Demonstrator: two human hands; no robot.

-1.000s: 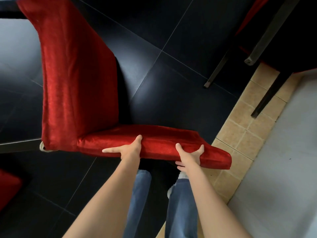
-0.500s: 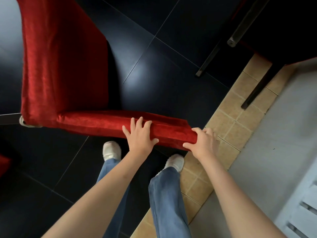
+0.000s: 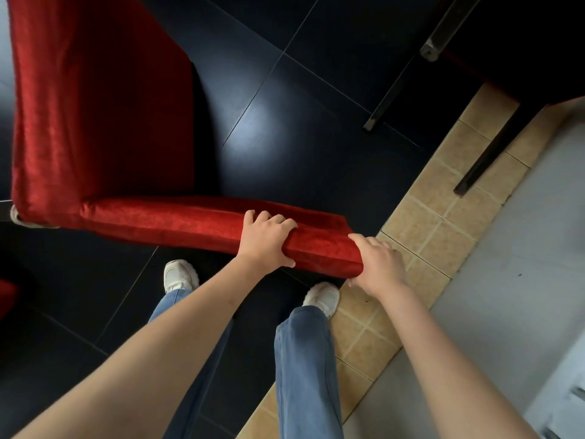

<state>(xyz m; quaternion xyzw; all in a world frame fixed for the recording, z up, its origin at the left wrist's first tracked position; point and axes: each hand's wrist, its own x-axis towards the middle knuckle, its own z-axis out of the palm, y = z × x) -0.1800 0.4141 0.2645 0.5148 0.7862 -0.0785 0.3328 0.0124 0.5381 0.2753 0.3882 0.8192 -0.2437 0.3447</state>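
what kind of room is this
Likely a dining room or banquet hall: a red-covered chair, dark furniture legs beyond it, and glossy black tile edged with tan tile.

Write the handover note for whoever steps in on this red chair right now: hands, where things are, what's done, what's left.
Left hand: grips the near padded edge of the red chair, fingers curled over the top, thumb on the near side.
Right hand: wrapped round the right end of the same edge.
Chair: over the dark floor tiles, its right end at the tan tile strip.
Done: two-handed hold is set.
Left: probably shifting the chair to its place. Mind the dark legs of other furniture at upper right, and your own shoes just below the edge.
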